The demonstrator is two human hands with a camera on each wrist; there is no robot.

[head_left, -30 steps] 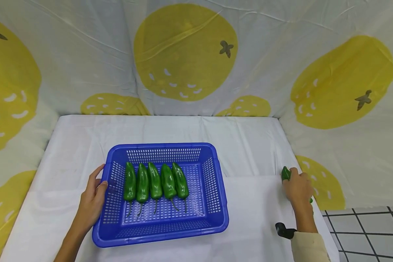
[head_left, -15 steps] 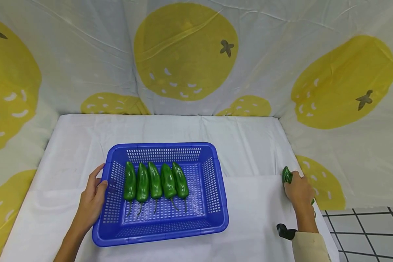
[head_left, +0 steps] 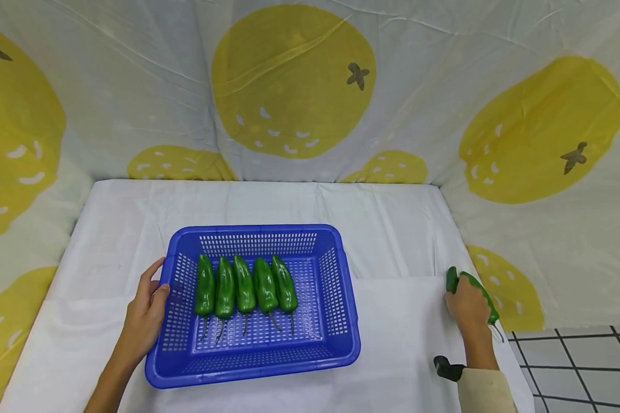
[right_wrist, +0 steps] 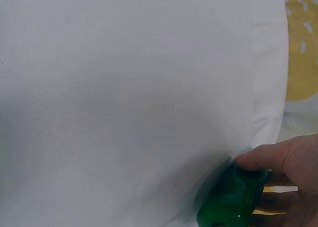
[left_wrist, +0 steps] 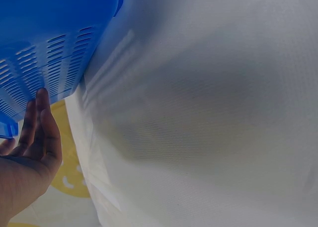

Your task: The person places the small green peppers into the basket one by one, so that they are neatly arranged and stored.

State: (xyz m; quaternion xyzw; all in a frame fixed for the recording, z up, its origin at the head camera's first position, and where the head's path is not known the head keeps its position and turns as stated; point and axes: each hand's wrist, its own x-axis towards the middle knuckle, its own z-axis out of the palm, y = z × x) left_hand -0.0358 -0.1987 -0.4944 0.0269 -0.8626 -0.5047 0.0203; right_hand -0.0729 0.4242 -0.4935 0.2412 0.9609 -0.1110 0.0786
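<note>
In the head view a blue plastic basket (head_left: 253, 373) holds several green peppers (head_left: 244, 285) side by side, stems toward me. My left hand (head_left: 144, 318) rests at its left rim; in the left wrist view its fingers (left_wrist: 48, 130) lie extended against the slotted outer wall. Far to the right, my right hand (head_left: 467, 307) grips a green pepper (head_left: 452, 279), whose rounded end shows beyond the fingers. The right wrist view shows the thumb on this pepper (right_wrist: 231, 199). Another green pepper (head_left: 483, 292) lies just right of the right hand, partly covered by it.
White cloth (head_left: 392, 321) covers the table. Fruit-printed curtains (head_left: 418, 103) hang at the back and both sides. A black device (head_left: 448, 367) sits at the right wrist. Tiled floor (head_left: 584, 367) shows past the table's right edge.
My right hand has shifted slightly left with its pepper, and more of the pepper to its right now shows. The left hand and basket have stayed in place.
</note>
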